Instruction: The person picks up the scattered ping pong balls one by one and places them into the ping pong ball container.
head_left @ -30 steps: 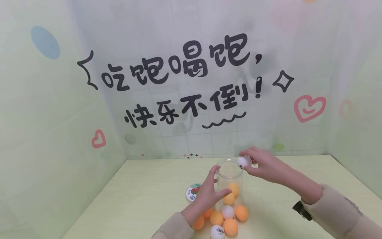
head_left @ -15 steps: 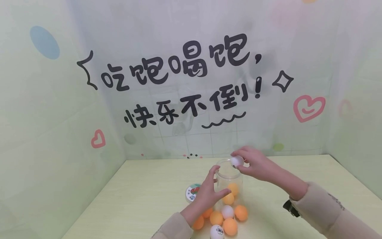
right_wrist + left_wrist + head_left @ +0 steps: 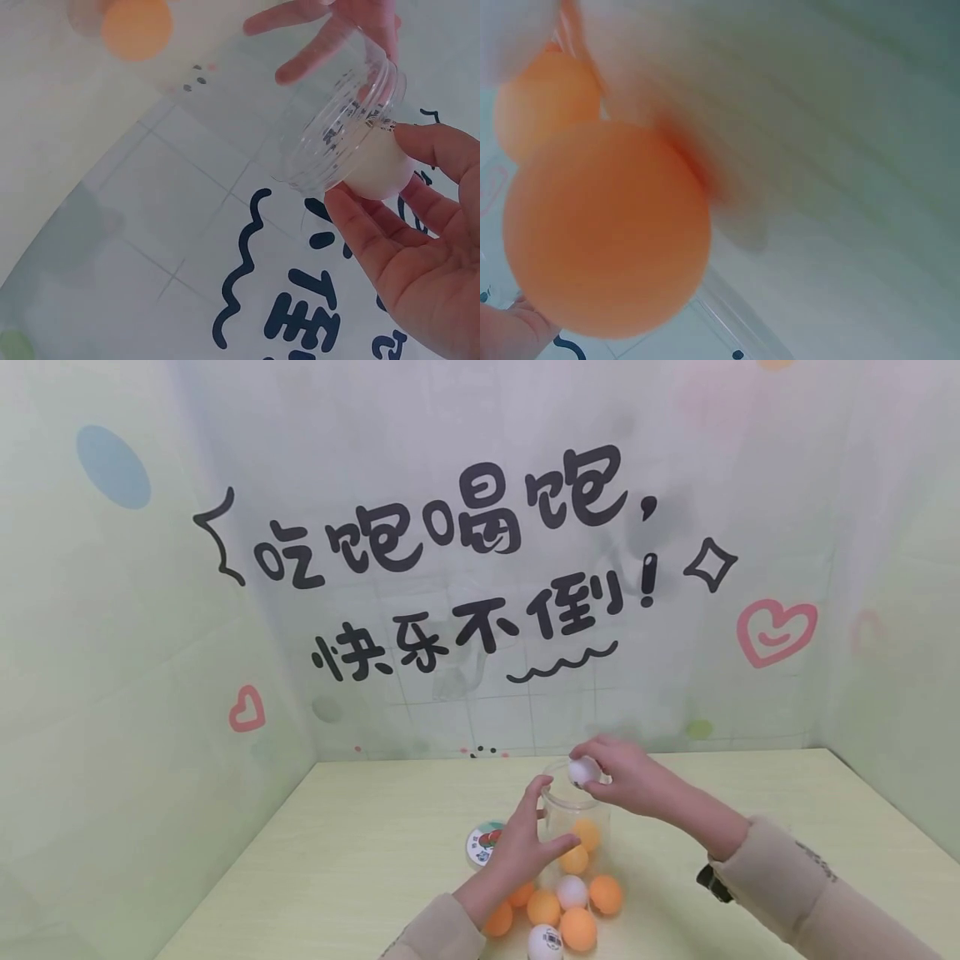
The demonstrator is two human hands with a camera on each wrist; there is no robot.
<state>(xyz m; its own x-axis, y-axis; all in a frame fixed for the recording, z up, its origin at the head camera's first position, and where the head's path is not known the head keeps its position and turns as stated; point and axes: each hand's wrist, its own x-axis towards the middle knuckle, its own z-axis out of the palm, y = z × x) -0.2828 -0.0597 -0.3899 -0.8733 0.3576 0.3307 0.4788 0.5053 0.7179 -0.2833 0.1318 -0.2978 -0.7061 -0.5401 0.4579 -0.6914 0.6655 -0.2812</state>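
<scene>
A clear jar (image 3: pixel 558 817) stands upright on the table, with orange ping-pong balls (image 3: pixel 587 835) showing through its wall. My left hand (image 3: pixel 521 843) grips the jar's left side, thumb in front and fingers behind. Over the jar's mouth, my right hand (image 3: pixel 626 781) pinches a white ping-pong ball (image 3: pixel 582 772) between thumb and fingers. The right wrist view has this white ball (image 3: pixel 379 169) at the threaded rim, with left-hand fingers (image 3: pixel 307 56) seen through the jar. A large orange ball (image 3: pixel 607 232) fills much of the left wrist view.
Several loose balls lie in front of the jar, among them an orange ball (image 3: pixel 579 929) and a white ball (image 3: pixel 545 942) with a printed mark. A round printed lid (image 3: pixel 482 844) lies left, partly behind the left hand. A printed curtain (image 3: pixel 450 710) backs the pale table (image 3: pixel 360 843).
My right hand has moved left with the white ball, from beside the jar's rim to over its mouth. The left hand and the jar have stayed in place.
</scene>
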